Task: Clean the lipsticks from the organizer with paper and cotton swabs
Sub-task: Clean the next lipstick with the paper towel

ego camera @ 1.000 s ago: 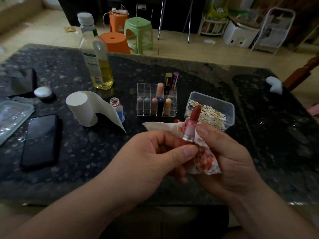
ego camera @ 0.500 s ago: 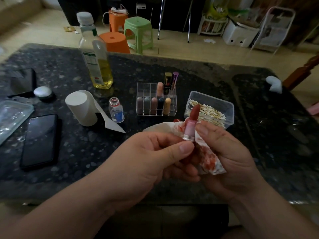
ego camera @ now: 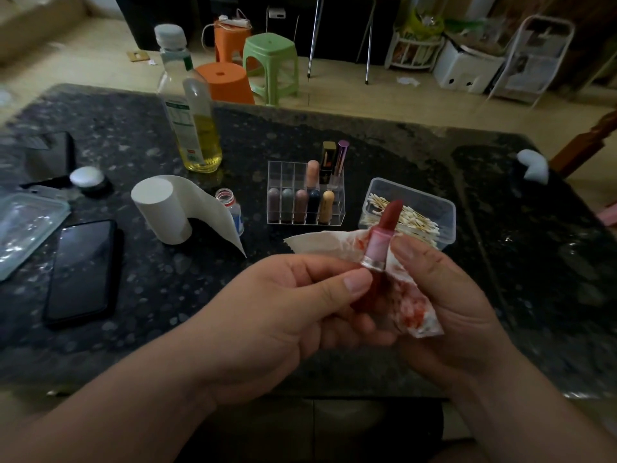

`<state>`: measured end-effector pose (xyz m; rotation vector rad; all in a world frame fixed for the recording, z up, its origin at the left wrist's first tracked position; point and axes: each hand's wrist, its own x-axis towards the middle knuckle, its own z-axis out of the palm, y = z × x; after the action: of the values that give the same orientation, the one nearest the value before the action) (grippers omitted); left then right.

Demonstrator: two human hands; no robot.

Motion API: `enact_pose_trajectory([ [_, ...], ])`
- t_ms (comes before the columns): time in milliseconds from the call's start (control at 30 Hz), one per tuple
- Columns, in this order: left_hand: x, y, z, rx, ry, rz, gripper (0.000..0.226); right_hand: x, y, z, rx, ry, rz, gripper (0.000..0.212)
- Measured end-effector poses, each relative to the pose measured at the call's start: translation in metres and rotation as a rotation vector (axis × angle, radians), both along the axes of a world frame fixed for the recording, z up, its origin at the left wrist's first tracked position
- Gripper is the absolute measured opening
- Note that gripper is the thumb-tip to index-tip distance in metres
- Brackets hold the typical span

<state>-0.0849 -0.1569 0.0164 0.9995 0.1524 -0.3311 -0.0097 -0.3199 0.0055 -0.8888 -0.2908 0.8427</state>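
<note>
Surface: a dark speckled stone surface fills the view. Its near edge runs under both wrists, and its far edge lies at 12 o'clock.
Left hand: the left hand enters from 7 o'clock, thumb uppermost. Its grip is clamped on the lower body of the lipstick, with the thumb tip just under the silver collar.
Right hand: the right hand enters from 5 o'clock, cupped. Its grip is closed on the stained paper, thumb against the tube.
Oil bottle: one clear plastic bottle of yellow liquid stands at 11 o'clock.
Paper roll: one white paper roll at 10 o'clock, its tail hanging loose.
Phone: one black phone lies flat at 9 o'clock.
Swab box: one clear plastic box at 1 o'clock, full of cotton swabs.
Organizer: one clear acrylic organizer at 12 o'clock holds eight lipsticks, five in front and three behind.
Stained paper: one white paper smeared red.
Lipstick: one red lipstick in a pink tube, upright and tilted right, held above the surface between both hands.
Open room: bare surface at 3 o'clock, and between the phone and the left hand.
</note>
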Motion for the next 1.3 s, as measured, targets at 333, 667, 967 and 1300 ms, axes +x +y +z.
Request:
enact_pose_trajectory([
  [333, 0.000, -0.002, 0.000, -0.178, -0.010, -0.022, 0.038, 0.001, -0.002, 0.005, -0.006, -0.016, -0.004, 0.045],
  [667, 0.000, -0.003, 0.006, 0.002, -0.016, 0.039, 0.004, 0.002, -0.004, 0.002, 0.024, -0.032, 0.007, 0.048],
  [967, -0.006, -0.010, 0.011, 0.197, 0.025, 0.108, 0.029, 0.002, -0.003, -0.004, 0.057, -0.025, 0.040, 0.045],
  [1300, -0.005, -0.002, 0.009, 0.174, -0.023, -0.009, 0.020, 0.003, -0.002, 0.004, 0.009, -0.045, -0.022, 0.029],
])
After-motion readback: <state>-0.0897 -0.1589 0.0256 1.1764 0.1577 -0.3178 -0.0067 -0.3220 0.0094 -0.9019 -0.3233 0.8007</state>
